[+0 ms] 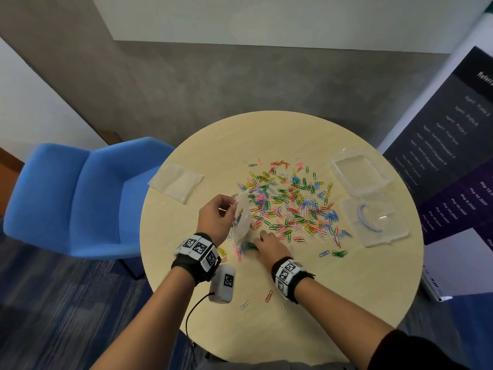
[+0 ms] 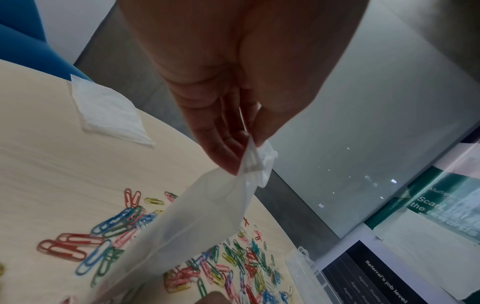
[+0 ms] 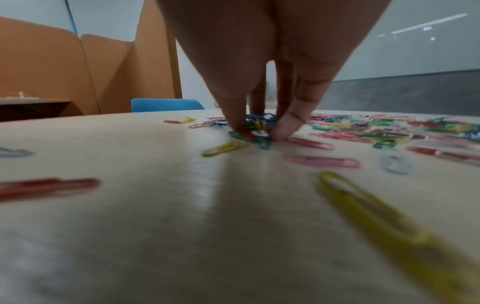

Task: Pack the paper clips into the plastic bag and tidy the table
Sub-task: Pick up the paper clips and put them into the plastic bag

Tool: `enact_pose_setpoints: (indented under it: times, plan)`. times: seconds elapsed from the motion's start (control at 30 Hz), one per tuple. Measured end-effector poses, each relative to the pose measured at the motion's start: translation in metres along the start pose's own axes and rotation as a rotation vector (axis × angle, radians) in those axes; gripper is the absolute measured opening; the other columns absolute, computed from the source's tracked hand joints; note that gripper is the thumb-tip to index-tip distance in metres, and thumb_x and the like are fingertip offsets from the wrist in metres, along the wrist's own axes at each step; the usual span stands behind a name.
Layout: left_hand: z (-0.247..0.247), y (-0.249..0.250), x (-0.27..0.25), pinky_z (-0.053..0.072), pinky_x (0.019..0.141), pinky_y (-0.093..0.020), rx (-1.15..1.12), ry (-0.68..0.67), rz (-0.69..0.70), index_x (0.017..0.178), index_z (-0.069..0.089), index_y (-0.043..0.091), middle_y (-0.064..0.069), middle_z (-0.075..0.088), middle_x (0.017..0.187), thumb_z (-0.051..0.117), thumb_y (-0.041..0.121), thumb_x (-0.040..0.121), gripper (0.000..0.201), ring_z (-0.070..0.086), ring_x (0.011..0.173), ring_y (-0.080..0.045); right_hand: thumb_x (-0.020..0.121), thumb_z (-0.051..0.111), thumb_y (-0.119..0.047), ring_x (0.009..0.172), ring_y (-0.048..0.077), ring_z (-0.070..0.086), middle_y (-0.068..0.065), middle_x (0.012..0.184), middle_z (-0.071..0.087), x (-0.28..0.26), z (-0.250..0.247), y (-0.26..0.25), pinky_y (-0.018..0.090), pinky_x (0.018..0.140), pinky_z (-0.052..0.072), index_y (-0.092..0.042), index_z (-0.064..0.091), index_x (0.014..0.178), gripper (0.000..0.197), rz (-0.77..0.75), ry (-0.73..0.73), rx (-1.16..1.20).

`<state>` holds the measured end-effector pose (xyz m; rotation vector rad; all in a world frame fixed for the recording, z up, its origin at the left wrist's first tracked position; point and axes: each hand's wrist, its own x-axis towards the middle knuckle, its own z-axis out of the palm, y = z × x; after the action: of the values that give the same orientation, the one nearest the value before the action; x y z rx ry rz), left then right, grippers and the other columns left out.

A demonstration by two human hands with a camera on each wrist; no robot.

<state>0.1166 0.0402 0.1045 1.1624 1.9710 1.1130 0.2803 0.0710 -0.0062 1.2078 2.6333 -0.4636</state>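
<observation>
left hand (image 1: 213, 217): we pinch the top edge of the bag (image 1: 241, 218) between thumb and fingers, held up off the table (image 1: 333, 303); mouth faces the pile.
bag: hangs near-upright, a few clips visible inside.
right hand (image 1: 269, 245): fingertips down on the table, closed round a small bunch of clips (image 3: 255, 128) just below the bag.
clips: main pile (image 1: 290, 198) mid-table, strays near us.
spare bags (image 1: 176, 181): flat, far left.
box (image 1: 368, 196): clear, open, right of the pile.
</observation>
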Motion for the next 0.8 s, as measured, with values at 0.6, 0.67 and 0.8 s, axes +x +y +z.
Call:
enact_pose_setpoints:
  times: [0.6,0.67,0.8]
  plan:
    - [0.026,0.011,0.004,0.052,0.057,-0.02,-0.01,-0.075,0.026,0.086,0.066,0.018,-0.004,0.069,0.076,0.063,0.024,0.093,0.01,0.066,0.061,-0.014,0.086,0.064,0.001,0.077,0.022,0.069,0.02,0.103,0.065,-0.035,-0.115,0.061,0.023,0.068,0.059,0.011,0.06,0.113,0.029,0.391,0.065,1.939]
    - [0.032,0.014,0.003,0.055,0.06,-0.027,0.007,-0.095,0.036,0.086,0.066,0.018,-0.003,0.069,0.076,0.063,0.024,0.093,0.009,0.067,0.063,-0.018,0.088,0.061,0.001,0.075,0.019,0.07,0.016,0.1,0.066,-0.036,-0.13,0.053,0.023,0.068,0.059,0.01,0.06,0.113,0.027,0.336,0.057,2.028]
    - [0.041,0.024,0.0,0.056,0.06,-0.028,0.031,-0.11,0.071,0.089,0.066,0.017,-0.001,0.069,0.071,0.063,0.021,0.092,0.006,0.066,0.059,-0.015,0.09,0.058,0.002,0.076,0.019,0.07,0.016,0.097,0.068,-0.033,-0.138,0.037,0.021,0.068,0.059,0.012,0.059,0.115,0.026,0.254,0.021,2.048]
